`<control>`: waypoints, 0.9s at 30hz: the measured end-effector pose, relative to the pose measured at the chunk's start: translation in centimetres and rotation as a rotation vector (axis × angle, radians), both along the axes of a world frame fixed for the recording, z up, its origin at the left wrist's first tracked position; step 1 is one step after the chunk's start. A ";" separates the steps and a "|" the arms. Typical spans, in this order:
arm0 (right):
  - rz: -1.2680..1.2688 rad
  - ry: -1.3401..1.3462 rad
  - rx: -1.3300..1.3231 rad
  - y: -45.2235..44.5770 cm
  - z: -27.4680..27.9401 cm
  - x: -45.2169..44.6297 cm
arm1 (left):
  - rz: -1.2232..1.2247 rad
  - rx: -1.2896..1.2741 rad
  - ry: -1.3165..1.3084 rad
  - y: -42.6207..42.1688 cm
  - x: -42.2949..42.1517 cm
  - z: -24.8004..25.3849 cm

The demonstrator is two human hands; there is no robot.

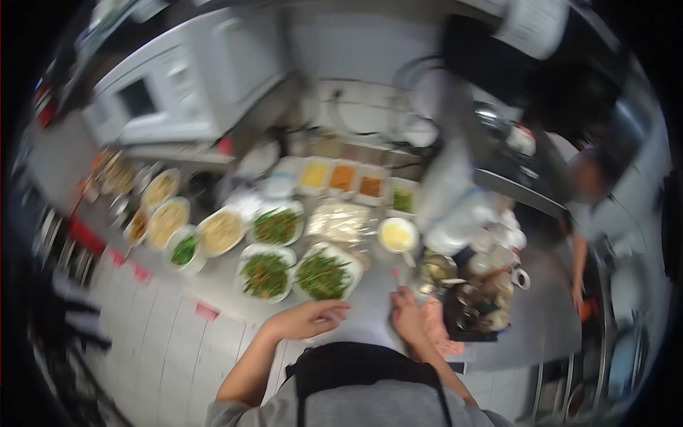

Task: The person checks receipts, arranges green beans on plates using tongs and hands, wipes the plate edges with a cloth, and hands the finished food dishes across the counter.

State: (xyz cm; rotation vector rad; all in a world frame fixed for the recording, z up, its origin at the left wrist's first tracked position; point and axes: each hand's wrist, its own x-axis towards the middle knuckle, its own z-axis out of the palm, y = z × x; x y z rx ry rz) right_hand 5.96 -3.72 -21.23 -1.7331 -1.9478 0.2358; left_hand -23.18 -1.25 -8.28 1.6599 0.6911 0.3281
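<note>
My left hand [311,319] hovers at the near edge of the steel counter, fingers stretched out and holding nothing. Just beyond it is a white dish of green vegetables [324,276], with two similar dishes, one of green vegetables [265,275] and another of greens with brown bits [277,225]. My right hand [407,314] is closed, beside a pink cloth [436,327]. Something small and reddish shows at its fingertips, too blurred to name. Ahead of that hand stands a white bowl of pale yellow food [398,235].
Several bowls of pale food [222,232] and a bowl of chopped greens [184,249] line the left. Behind are containers of orange food [341,178]. A dark tray of bottles and utensils [473,313] sits right. A white microwave [178,78] stands back left. Another person's arm [580,260] is far right.
</note>
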 end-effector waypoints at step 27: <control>-0.311 -0.188 -0.261 8.6 9.7 6.1 | 0.890 -0.656 -0.610 -0.6 3.3 -11.6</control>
